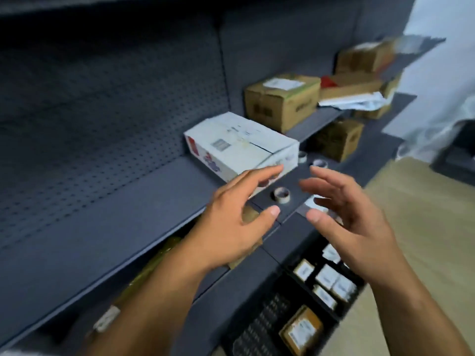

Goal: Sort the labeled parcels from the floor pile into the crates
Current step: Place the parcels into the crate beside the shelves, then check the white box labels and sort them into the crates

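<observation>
Found white rectangular cardboard parcel [239,142] lying flat on dark grey metal shelf [102,214]. Noted left hand [239,217] and right hand [352,214] both spread wide, holding nothing, just before its near end. Judged light, stiff, smooth; best gripped across opposite long sides.

Two hands [231,227] [359,222]; one white box [241,145]; four brown boxes [281,101] [365,57] [354,88] [336,140]; three tape rolls [282,194] [319,163] [302,156]; roughly six labeled parcels [304,270] [327,276] [344,287] [325,296] [302,330] [331,253]; one black crate [259,319].
</observation>
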Motion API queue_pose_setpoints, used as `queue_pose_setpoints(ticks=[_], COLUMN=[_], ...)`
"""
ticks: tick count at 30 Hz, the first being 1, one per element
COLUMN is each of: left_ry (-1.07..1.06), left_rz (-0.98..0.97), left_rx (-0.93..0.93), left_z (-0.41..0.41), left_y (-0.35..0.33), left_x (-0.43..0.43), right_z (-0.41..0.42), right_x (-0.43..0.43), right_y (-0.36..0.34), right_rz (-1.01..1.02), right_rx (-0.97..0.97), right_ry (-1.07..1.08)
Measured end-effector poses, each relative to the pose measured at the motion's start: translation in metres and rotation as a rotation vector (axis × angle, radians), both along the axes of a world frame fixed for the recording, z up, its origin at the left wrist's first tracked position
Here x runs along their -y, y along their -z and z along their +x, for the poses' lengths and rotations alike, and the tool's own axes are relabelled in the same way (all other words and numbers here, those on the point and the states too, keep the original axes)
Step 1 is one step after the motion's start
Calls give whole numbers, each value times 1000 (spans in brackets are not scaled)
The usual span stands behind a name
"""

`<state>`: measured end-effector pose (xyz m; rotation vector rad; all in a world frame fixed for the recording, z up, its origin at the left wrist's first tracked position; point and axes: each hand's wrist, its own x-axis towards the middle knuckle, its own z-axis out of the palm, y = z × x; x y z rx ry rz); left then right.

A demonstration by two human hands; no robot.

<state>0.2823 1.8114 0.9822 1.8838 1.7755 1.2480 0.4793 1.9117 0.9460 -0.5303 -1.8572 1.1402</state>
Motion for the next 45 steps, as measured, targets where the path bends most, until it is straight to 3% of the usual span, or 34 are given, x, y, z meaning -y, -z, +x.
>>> queue_pose_setpoints(ticks=[7,17,23,31,40,45], left_ry=[-391,-662,-820,-1188,-1622,-1929], left_rz=[61,229,243,120,165,122], left_rx=[53,34,-48,-193,-87,99], left_z=[-11,-17,-20,-7,60,117], left_y=[-44,-75,-75,-58,-21,37], left_x=[115,313,501,779,1020,1129], right_z=[-67,-127,-161,-209,-243,-263], right_x=[57,236,400,652,899,1017], right_y=[-51,-101,-106,-102,-79,-31], right_rz=[126,279,316,359,413,376], right_rx=[-12,-16,-19,9,24,70], right_ry=[-325,-603,-761,-1038,-1405,-1647])
